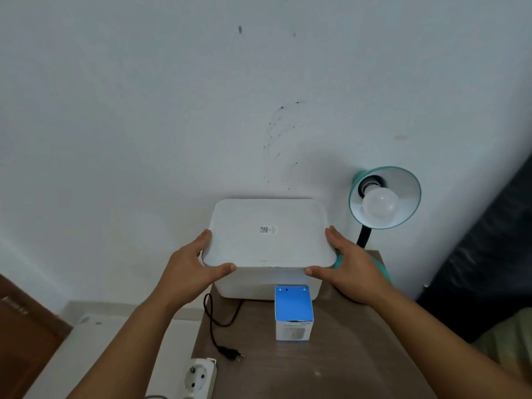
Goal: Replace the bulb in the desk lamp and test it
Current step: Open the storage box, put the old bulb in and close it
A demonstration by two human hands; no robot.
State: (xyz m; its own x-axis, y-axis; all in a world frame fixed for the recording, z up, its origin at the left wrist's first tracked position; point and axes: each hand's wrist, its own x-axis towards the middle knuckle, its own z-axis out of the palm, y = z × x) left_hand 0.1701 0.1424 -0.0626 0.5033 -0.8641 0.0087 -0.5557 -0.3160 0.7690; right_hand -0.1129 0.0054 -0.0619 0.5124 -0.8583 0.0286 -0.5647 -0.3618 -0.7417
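Both hands clasp the lid [269, 234] of a white storage box [267, 283], the left hand [198, 266] at its left front corner and the right hand [349, 267] at its right, thumbs along the front edge. In front stands a blue bulb carton [293, 312]; the teal desk lamp [384, 197] at the right holds a bulb [380, 205], unlit. The plug [230, 354] lies loose near the power strip [200, 377], so swapping and testing seemingly remain.
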